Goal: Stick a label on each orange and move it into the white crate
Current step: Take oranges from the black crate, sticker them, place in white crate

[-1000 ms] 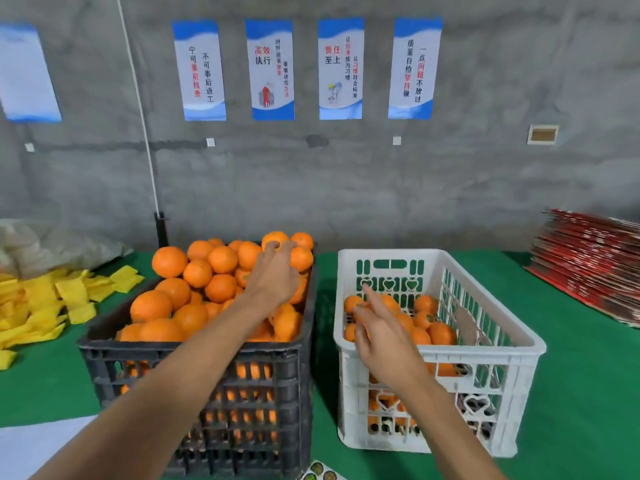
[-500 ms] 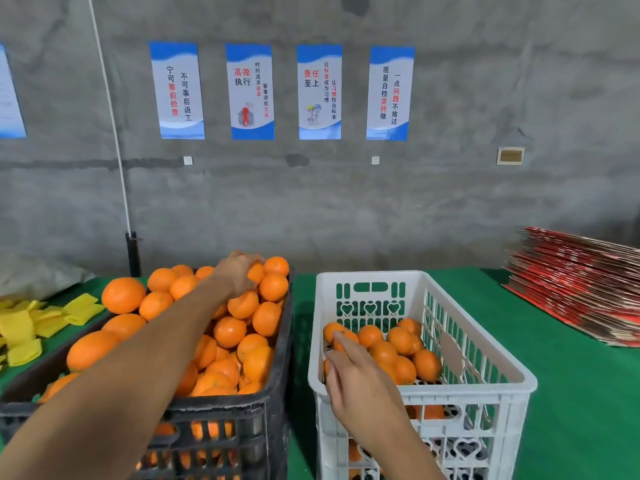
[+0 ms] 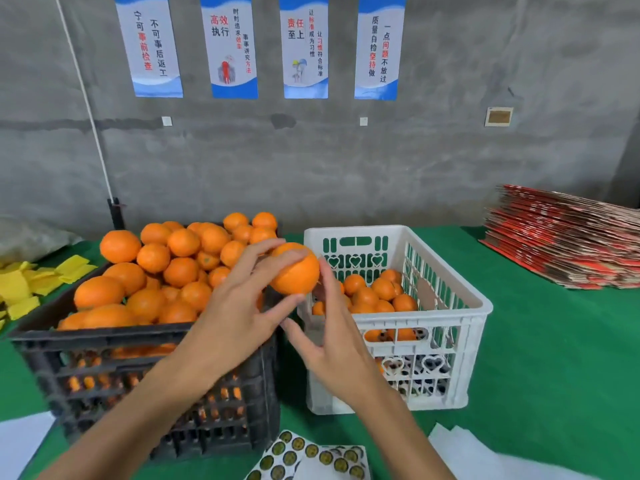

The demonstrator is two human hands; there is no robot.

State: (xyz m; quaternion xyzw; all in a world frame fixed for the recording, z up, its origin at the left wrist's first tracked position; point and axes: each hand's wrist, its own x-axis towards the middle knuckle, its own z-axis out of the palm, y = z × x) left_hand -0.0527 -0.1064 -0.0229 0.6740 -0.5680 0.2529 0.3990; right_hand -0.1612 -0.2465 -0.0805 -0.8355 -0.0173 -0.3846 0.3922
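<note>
The left hand (image 3: pixel 239 317) grips an orange (image 3: pixel 295 269) above the gap between the black crate (image 3: pixel 145 344) and the white crate (image 3: pixel 433 320). The right hand (image 3: pixel 336 344) touches its far side, fingers straight; any label there is hidden. The sticker sheet (image 3: pixel 311 459) is cut off below.

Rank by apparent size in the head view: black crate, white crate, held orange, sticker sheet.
1. black crate, largest, though it sits nearer the camera on the near side.
2. white crate, somewhat smaller looking.
3. sticker sheet, cut off by the frame edge, so unsure.
4. orange in the left hand, smallest.
</note>
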